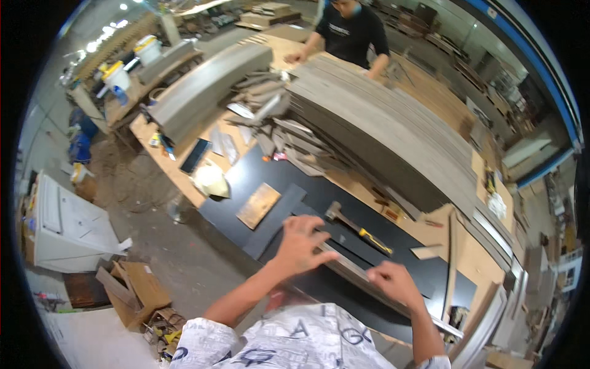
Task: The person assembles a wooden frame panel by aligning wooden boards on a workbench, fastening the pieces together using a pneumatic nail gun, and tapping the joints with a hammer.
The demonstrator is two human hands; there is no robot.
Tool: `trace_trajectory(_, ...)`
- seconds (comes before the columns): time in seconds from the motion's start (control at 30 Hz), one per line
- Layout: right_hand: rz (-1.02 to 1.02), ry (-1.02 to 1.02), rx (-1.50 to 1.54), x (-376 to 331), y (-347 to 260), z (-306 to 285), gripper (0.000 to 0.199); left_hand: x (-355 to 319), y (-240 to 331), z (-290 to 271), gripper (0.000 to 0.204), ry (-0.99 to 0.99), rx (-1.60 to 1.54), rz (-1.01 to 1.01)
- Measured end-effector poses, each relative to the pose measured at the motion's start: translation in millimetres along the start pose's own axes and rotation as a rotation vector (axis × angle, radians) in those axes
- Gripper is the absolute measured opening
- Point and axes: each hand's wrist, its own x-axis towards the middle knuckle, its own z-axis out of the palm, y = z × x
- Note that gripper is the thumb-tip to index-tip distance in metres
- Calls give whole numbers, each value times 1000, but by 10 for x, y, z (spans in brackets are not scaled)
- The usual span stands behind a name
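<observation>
A long pale strip (349, 268) runs slantwise over a dark board (236, 178) on the bench in front of me. Near its far left end is my left hand (300, 247), its fingers curved and apart, with nothing visible in them. My right hand (396, 283) is closed beside the strip's middle; what its fingertips pinch, if anything, is too small to make out. Beyond my hands lies a hammer (356, 229) with a black and yellow grip. A small wooden block (259, 206) rests left of my left hand, next to a dark grey flat strip (279, 215).
A tall stack of grey boards (393, 117) fills the bench's far side, with a person (350, 31) behind it. Scrap strips (264, 98) lie piled to its left, near another board stack (209, 86). A cardboard box (138, 292) and white cabinet (74, 224) stand at left.
</observation>
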Motion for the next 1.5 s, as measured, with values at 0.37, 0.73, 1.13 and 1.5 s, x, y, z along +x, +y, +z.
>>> trace_trajectory(0.37, -20, -51, -412, 2232, 585, 523, 43, -401, 61, 549, 50, 329, -853, -645)
trace_trajectory(0.73, -374, 146, -439, 549, -431, -47, 14, -444, -48, 589, 35, 296, -763, -538)
trace_trajectory(1.13, -366, 43, -601, 332, -847, 388, 20, -474, -33, 590, 34, 307, -756, -540)
trace_trajectory(1.5, -193, -142, -518, 420, -1004, 322, 27, -397, -125, 670, 33, 327, -738, -513)
